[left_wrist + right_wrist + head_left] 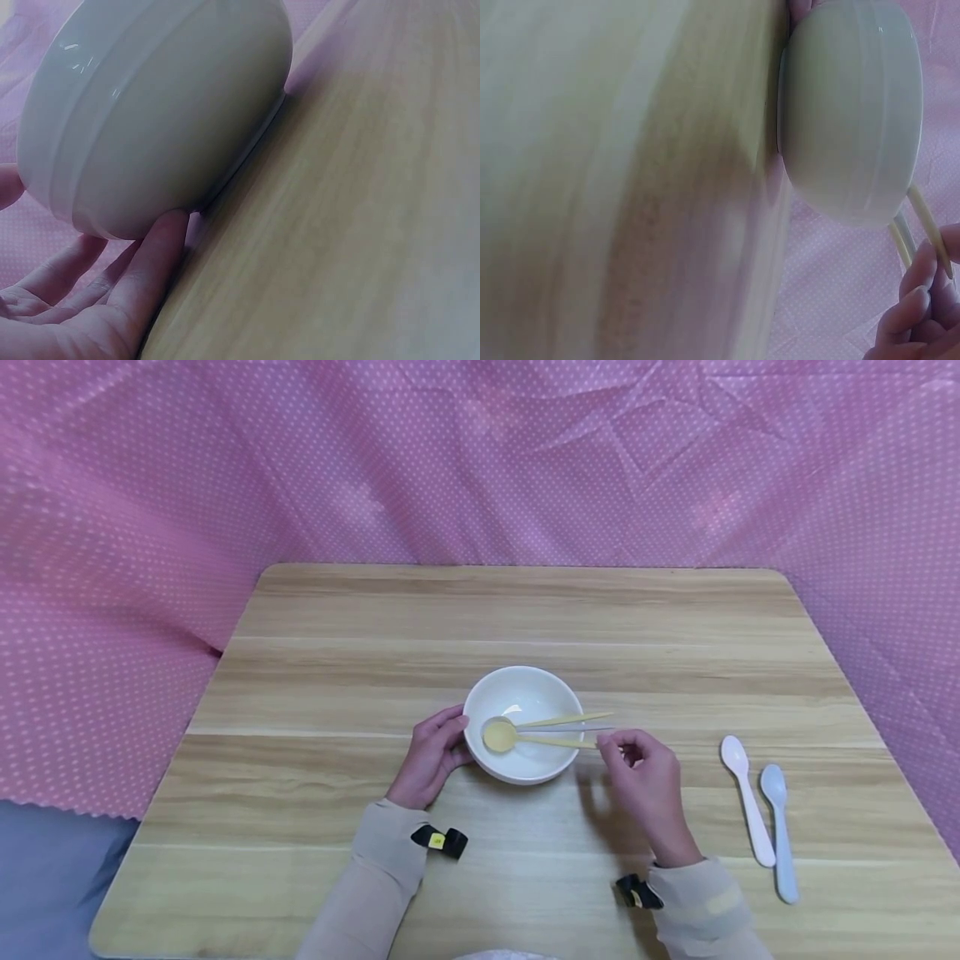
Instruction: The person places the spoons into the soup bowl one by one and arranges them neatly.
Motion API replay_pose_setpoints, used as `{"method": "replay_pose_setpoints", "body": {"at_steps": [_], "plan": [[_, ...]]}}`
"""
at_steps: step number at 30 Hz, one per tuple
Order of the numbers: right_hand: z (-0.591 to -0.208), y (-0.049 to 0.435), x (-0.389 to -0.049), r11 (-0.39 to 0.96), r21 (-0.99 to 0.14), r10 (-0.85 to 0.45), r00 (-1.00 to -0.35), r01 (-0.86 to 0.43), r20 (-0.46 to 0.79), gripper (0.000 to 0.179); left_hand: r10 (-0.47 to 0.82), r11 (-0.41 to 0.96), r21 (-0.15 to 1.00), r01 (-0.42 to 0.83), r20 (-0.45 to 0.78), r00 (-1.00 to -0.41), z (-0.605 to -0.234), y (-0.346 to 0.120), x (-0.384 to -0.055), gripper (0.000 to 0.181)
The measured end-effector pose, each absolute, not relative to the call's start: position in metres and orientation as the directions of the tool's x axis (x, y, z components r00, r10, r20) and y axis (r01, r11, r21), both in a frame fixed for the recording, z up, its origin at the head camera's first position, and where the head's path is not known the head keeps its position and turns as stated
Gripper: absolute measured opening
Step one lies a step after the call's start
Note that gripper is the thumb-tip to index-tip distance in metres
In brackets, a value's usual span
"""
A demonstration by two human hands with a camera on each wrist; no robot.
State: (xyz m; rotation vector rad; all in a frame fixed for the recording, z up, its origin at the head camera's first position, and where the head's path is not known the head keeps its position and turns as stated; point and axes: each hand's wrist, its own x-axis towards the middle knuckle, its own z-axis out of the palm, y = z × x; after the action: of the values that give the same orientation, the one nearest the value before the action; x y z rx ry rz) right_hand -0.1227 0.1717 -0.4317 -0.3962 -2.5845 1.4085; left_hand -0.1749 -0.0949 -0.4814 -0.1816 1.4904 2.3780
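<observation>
A white bowl [525, 768] stands upright on the wooden table, its smooth outer wall [847, 112] filling the top of the right wrist view. My left hand [431, 758] grips its left side, thumb at the rim and fingers [154, 259] low on the wall. My right hand [647, 785] pinches the handle end of a yellow spoon [500, 735] whose head lies over the bowl's inside. Behind it, a second yellow handle [566, 720] and a thin greyish handle [596, 727] lean across the right rim, their heads mostly hidden by the held spoon.
To the right, a white spoon [747, 806] and a pale blue spoon [782, 835] lie side by side on the table [480, 610]. A pink dotted cloth [480, 460] hangs behind and around it. Part of a whitish object [506, 955] shows at the bottom edge.
</observation>
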Motion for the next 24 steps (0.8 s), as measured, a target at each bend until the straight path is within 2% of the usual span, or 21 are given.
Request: {"method": "replay_pose_setpoints", "body": {"at_steps": [16, 24], "plan": [[-0.431, 0.1746, -0.1213, 0.529, -0.836, 0.314, -0.949, 0.146, 0.032, 0.016, 0.21, -0.401, 0.848, -0.346, -0.283, -0.936, -0.4816, -0.095, -0.1756, 0.045], [-0.4311, 0.1792, -0.1178, 0.528, -0.83, 0.331, -0.944, 0.179, 0.006, 0.021, 0.21, -0.401, 0.851, -0.34, -0.276, -0.938, -0.481, -0.0942, -0.1751, 0.046]]}}
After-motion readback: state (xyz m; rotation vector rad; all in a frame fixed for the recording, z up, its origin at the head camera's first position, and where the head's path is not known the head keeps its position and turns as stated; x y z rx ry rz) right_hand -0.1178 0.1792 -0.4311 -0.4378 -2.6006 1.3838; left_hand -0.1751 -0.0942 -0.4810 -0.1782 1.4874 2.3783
